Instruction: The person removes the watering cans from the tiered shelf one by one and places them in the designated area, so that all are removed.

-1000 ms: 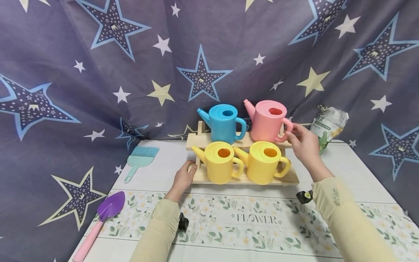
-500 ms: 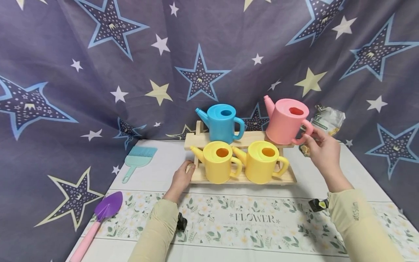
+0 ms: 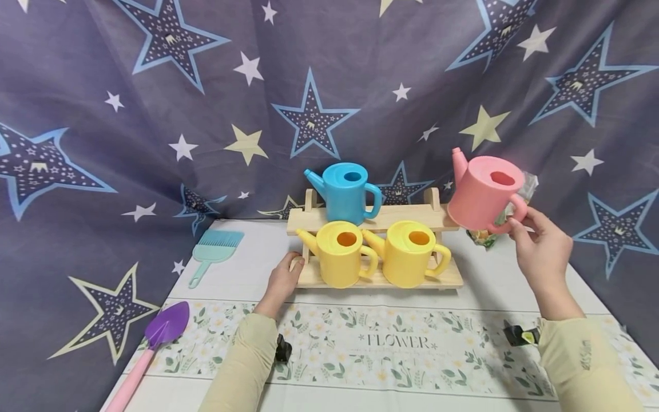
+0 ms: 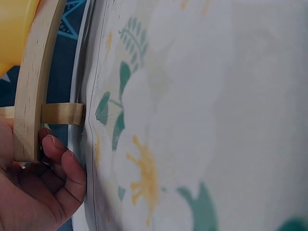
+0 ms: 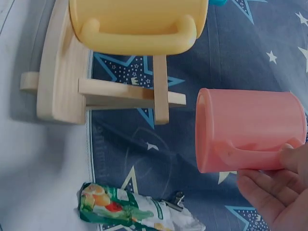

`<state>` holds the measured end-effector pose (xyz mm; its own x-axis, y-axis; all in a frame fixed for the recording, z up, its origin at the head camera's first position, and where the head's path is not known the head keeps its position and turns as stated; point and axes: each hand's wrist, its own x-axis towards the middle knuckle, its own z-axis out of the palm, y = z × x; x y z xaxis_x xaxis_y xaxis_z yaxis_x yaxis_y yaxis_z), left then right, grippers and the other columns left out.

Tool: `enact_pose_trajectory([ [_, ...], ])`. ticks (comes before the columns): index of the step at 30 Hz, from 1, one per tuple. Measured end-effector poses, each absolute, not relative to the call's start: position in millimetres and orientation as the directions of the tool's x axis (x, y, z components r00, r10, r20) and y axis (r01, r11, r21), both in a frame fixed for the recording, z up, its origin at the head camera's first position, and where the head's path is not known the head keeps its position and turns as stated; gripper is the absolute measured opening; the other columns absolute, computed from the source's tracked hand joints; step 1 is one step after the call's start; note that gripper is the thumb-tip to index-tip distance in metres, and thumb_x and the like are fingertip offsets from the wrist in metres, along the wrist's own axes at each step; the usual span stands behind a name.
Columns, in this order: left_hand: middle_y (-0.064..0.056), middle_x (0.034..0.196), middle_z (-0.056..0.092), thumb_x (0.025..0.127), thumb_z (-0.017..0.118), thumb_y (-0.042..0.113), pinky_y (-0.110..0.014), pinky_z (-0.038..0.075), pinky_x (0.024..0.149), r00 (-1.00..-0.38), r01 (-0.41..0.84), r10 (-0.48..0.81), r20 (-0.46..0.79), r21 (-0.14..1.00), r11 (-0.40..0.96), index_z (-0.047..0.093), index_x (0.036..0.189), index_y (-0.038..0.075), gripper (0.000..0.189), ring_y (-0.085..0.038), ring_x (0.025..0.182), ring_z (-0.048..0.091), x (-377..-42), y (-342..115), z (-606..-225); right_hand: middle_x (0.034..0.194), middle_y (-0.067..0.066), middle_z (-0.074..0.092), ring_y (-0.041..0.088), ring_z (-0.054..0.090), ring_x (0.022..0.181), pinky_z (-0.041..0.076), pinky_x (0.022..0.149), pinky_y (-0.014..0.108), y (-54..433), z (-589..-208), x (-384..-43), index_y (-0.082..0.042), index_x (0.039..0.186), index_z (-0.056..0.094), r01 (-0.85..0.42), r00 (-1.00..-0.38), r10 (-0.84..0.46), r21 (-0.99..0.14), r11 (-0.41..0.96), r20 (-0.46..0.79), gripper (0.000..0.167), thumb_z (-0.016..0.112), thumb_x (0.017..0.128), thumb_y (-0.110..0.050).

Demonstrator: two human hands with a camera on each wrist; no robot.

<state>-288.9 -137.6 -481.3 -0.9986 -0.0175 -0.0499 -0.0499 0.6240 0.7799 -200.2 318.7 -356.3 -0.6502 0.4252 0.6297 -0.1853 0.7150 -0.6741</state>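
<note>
My right hand [image 3: 543, 252] pinches the handle of a pink watering can [image 3: 484, 194], which hangs tilted off the right end of the upper shelf. In the right wrist view the pink can [image 5: 250, 130] is apart from the rack. With curled fingers and thumb, my left hand [image 3: 282, 280] grips the left end of the wooden rack's lower board [image 3: 378, 280]; the left wrist view shows my left hand [image 4: 43, 187] around the board end [image 4: 33, 96]. A blue watering can [image 3: 346, 194] stands on the upper shelf. Two yellow cans, left [image 3: 337, 254] and right [image 3: 407, 254], stand on the lower one.
A seed or soil bag [image 5: 130, 207] lies behind the pink can at the back right. On the left are a teal brush with dustpan [image 3: 213, 252] and a purple trowel [image 3: 167, 323] with a pink handle. A starry curtain [image 3: 206, 114] hangs behind the table.
My right hand has lifted the pink watering can off the upper shelf and carried it right, tilting it. My left hand keeps its grip on the lower board.
</note>
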Motion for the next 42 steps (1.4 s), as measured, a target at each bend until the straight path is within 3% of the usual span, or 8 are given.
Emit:
enact_pose_trajectory([
  [15,-0.016,0.146,0.046,0.104,0.044,0.037,-0.055,0.027,0.113,-0.999,-0.047,-0.019,-0.046,0.779,0.625,0.048,0.14,0.01,0.045,-0.038,0.138,0.036,-290,-141,-481,0.103,0.022,0.071,-0.034,0.039,0.066,0.032,0.06,-0.004,333,-375,-186,-0.002,0.12,0.068,-0.116,-0.611,0.452,-0.638,0.761,0.65,0.029,0.068,0.092,-0.008],
  [30,-0.016,0.147,0.045,0.104,0.043,0.037,-0.056,0.027,0.113,-0.999,-0.041,-0.014,-0.041,0.783,0.621,0.047,0.14,0.012,0.044,-0.038,0.138,0.035,-291,-140,-482,0.103,0.022,0.07,-0.033,0.035,0.065,0.032,0.056,-0.002,344,-433,-189,0.0,0.118,0.068,-0.025,-0.702,0.448,-0.648,0.762,0.553,0.029,0.07,0.091,-0.01],
  [33,-0.016,0.148,0.044,0.104,0.043,0.037,-0.056,0.026,0.113,-0.999,-0.042,-0.016,-0.041,0.784,0.62,0.047,0.141,0.012,0.045,-0.038,0.139,0.034,-291,-139,-482,0.104,0.02,0.071,-0.022,0.048,0.067,0.033,0.057,-0.001,342,-443,-191,-0.001,0.119,0.068,0.002,-0.72,0.449,-0.645,0.764,0.53,0.029,0.07,0.091,-0.011],
  [36,-0.016,0.148,0.044,0.104,0.043,0.038,-0.056,0.026,0.113,-0.999,-0.045,-0.018,-0.043,0.783,0.62,0.046,0.141,0.012,0.045,-0.038,0.139,0.034,-291,-139,-482,0.106,0.02,0.071,0.009,0.068,0.075,0.032,0.059,-0.001,340,-452,-194,-0.001,0.12,0.067,0.018,-0.737,0.443,-0.641,0.768,0.51,0.03,0.07,0.092,-0.011],
  [38,-0.016,0.148,0.043,0.104,0.043,0.038,-0.056,0.026,0.113,-0.999,-0.048,-0.018,-0.046,0.782,0.622,0.046,0.142,0.012,0.046,-0.038,0.139,0.034,-291,-138,-482,0.106,0.02,0.071,0.031,0.071,0.084,0.031,0.06,-0.002,339,-457,-196,0.0,0.12,0.067,0.019,-0.744,0.437,-0.639,0.769,0.505,0.03,0.069,0.092,-0.01],
  [42,-0.016,0.148,0.044,0.104,0.043,0.038,-0.056,0.026,0.113,-0.998,-0.051,-0.015,-0.053,0.78,0.623,0.045,0.142,0.011,0.047,-0.038,0.139,0.034,-289,-138,-483,0.107,0.022,0.069,0.039,0.069,0.09,0.03,0.059,-0.002,337,-466,-201,0.003,0.12,0.065,0.023,-0.759,0.428,-0.638,0.77,0.49,0.031,0.069,0.092,-0.009],
])
